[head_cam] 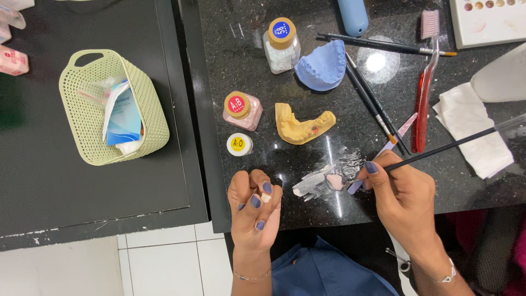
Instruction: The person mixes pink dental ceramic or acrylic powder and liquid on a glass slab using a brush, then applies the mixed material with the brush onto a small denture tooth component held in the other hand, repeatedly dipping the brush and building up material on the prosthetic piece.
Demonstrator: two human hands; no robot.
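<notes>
**Now mixing pink paste beside a small tooth piece**

Looking down, I see my left hand (pixel 255 205) raised at the near edge of the black stone worktop (pixel 263 77), its fingers curled and pinching a tiny cream tooth piece (pixel 266 197) at the fingertips. My right hand (pixel 402 194) grips a thin black brush (pixel 438 151) like a pen, the tip resting in a small pink blob of paste (pixel 334 181) on a smeared white patch near the front edge, just between both hands.

To do this well, I judge the brush should pick up only a little paste, with the tooth piece held steady and close.

Further back on the worktop lie a yellow jaw model (pixel 302 126) and a blue jaw model (pixel 324 66), apart from each other. Left of them stand a pink jar (pixel 243 109), a small white pot (pixel 239 144) and a clear jar of white powder (pixel 281 46). Spare brushes (pixel 375 104) and a red toothbrush (pixel 424 82) lie toward the right, beside a folded white tissue (pixel 474 134). A green mesh basket (pixel 82 137) sits on a separate dark table at left. White floor tiles show below.
</notes>
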